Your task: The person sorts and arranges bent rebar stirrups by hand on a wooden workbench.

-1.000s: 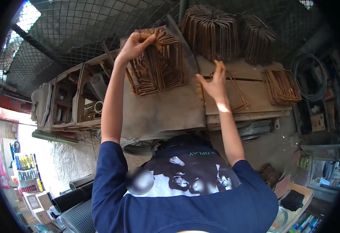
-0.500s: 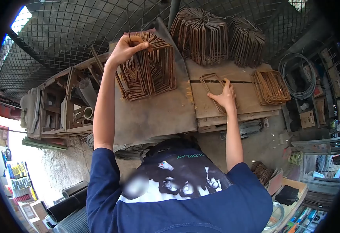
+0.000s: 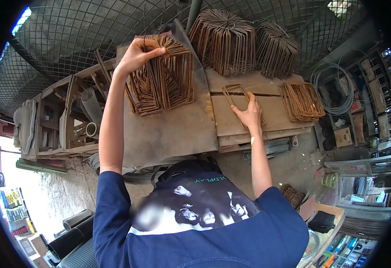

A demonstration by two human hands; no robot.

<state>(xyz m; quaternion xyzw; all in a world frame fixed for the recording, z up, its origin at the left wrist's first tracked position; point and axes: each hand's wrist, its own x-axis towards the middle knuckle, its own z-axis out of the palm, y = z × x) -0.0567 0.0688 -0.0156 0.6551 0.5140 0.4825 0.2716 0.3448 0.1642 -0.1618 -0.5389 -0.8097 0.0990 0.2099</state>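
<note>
My left hand (image 3: 138, 56) is closed on the top of a hanging-together bundle of rusty rectangular rebar stirrups (image 3: 162, 85), which stands on the metal sheet of the bench. Its thumb and fingers pinch the upper bars. To the right, my right hand (image 3: 250, 115) spans a small set of rebar stirrups (image 3: 235, 89) lying on the wooden board, thumb on one long side and fingers on the other. My palm hides part of their lower end. Beside that hand lies a flat, fanned stack of similar stirrups (image 3: 303, 102).
Two large stirrup bundles (image 3: 226, 42) (image 3: 277, 49) stand at the back against wire mesh (image 3: 93, 27). Wooden shelving (image 3: 68, 118) is at left. A wire coil (image 3: 336, 89) hangs at right. The bench's front edge (image 3: 267, 136) faces my body.
The whole view has shifted slightly, so things appear a little farther left. Both hands keep nearly the same places on the stirrups.
</note>
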